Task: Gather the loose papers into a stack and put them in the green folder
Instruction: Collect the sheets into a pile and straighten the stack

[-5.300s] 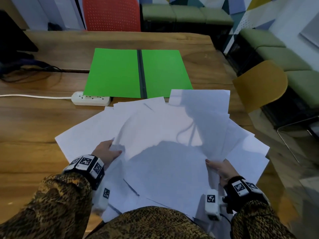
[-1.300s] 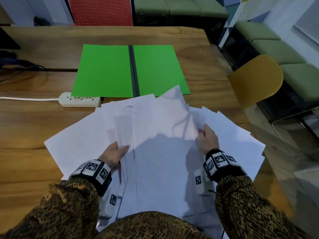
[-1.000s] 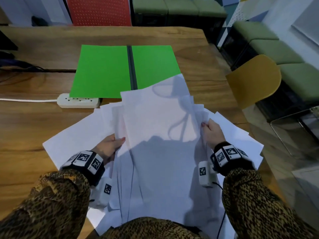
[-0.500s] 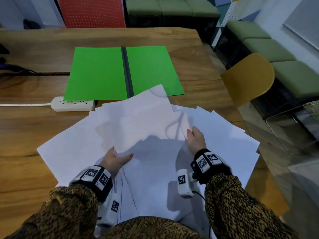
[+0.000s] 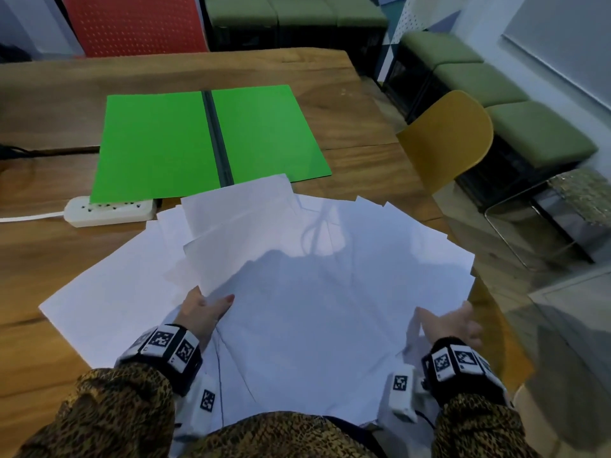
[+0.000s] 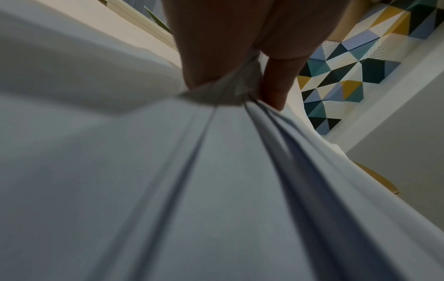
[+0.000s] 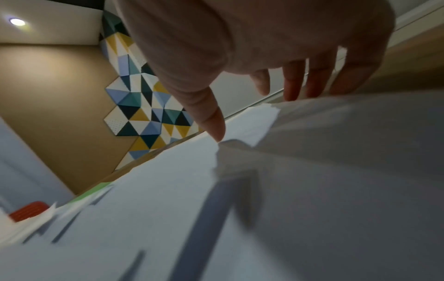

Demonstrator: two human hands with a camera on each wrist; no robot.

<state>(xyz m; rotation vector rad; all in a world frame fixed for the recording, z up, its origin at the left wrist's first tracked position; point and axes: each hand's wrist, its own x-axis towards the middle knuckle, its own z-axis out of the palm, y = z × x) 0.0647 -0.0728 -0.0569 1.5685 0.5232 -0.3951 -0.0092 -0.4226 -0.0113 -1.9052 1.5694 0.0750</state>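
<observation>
Several white papers (image 5: 297, 276) lie fanned over the near part of the wooden table (image 5: 49, 259). The green folder (image 5: 205, 140) lies open and flat behind them, and one sheet's far corner overlaps its near edge. My left hand (image 5: 205, 309) pinches a bunch of sheets (image 6: 223, 91) at their left side, thumb on top. My right hand (image 5: 453, 325) is at the right edge of the spread with straight, spread fingers (image 7: 295, 83) touching a sheet's edge (image 7: 312, 106), and it holds nothing.
A white power strip (image 5: 109, 211) with its cable lies left of the papers, at the folder's near left corner. A yellow chair (image 5: 446, 140) stands off the table's right edge. A red chair (image 5: 132, 24) and green benches (image 5: 297, 11) stand behind.
My right hand let go of the lifted sheets and moved right and nearer to the outer edge of the spread. My left hand kept its pinch, and the sheets settled lower.
</observation>
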